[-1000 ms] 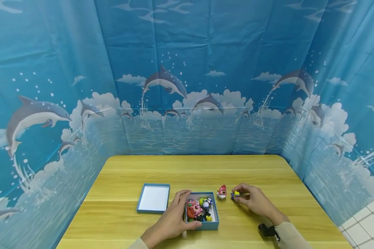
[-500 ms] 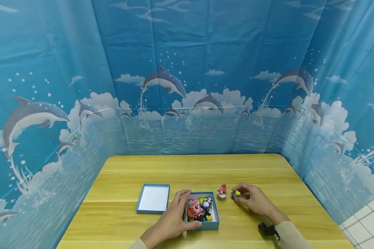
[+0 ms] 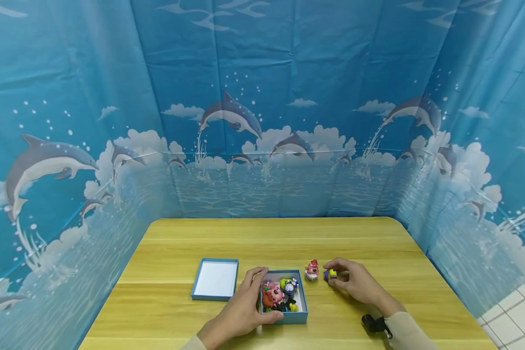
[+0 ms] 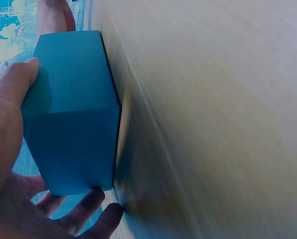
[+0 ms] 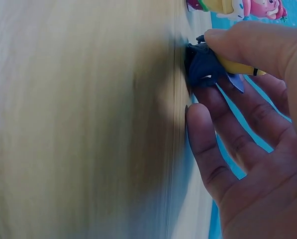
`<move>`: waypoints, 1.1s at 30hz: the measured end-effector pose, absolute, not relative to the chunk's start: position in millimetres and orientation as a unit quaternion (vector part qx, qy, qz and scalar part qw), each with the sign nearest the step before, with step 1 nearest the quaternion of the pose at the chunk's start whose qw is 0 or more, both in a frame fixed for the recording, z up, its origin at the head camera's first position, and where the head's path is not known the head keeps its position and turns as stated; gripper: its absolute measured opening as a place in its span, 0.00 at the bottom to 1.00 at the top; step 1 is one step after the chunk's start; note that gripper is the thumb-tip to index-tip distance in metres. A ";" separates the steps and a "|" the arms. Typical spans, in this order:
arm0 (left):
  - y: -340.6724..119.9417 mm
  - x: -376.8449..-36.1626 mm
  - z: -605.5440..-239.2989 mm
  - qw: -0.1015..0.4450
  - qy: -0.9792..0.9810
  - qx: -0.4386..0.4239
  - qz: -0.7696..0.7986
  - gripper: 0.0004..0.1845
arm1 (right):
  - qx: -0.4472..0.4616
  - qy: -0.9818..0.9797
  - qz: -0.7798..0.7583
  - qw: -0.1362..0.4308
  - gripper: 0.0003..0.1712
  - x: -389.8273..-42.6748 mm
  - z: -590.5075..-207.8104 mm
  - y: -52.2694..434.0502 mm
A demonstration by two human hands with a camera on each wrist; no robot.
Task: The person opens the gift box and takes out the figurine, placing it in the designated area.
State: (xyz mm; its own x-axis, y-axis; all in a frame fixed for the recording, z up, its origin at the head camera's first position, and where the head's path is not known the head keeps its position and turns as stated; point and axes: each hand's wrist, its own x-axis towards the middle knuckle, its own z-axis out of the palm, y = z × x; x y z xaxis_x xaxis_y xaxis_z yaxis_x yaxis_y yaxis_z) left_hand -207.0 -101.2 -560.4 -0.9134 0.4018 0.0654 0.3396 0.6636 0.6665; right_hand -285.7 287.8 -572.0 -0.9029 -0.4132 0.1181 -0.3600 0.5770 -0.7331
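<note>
**Both hands busy: left on box, right on toy**

Your left hand (image 3: pixel 238 313) grips the blue box (image 3: pixel 295 316) from its left side: thumb curled along the near wall, fingers over the far left corner. Left wrist view confirms it, thumb on one face and fingertips (image 4: pixel 91 199) under the bottom edge against the table (image 3: pixel 271 238). Box sits near the front edge, roughly centre, open top, packed with small figures (image 3: pixel 280 294).

Your right hand (image 3: pixel 354 282) pinches a small yellow-and-blue toy (image 3: pixel 331 273) standing on the table just right of the box. Right wrist view: thumb on top of the toy (image 5: pixel 210 64), other fingers loosely curled beside it, toy's dark blue base touching the wood.

Writing: none readable on box, lid or toys. Box faces in the wrist view are plain blue.

Neighbours: pink-and-white figure (image 3: pixel 311 270) stands between box and held toy, just beside both, touching neither as far as you can tell. Box lid (image 3: pixel 216 278) lies upside down left of the box, white inside up, close to your left hand but apart.

Room: back half of the table is bare wood up to the dolphin-print curtain (image 3: pixel 262 121), which closes in left, back and right. Right table edge is well apart from your right hand. Front edge sits close under both wrists
</note>
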 end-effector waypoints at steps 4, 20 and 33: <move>-101.3 -206.7 -560.8 0.042 0.910 0.205 0.357 0.66 | -0.217 0.887 -0.406 0.039 0.18 -285.1 -570.8 286.5; -101.3 -205.9 -559.1 0.043 0.909 0.205 0.359 0.66 | -0.229 0.884 -0.404 0.046 0.22 -282.7 -566.8 286.7; -101.5 -206.9 -559.8 0.043 0.910 0.206 0.357 0.66 | -0.219 0.908 -0.356 -0.016 0.24 -276.0 -555.7 286.6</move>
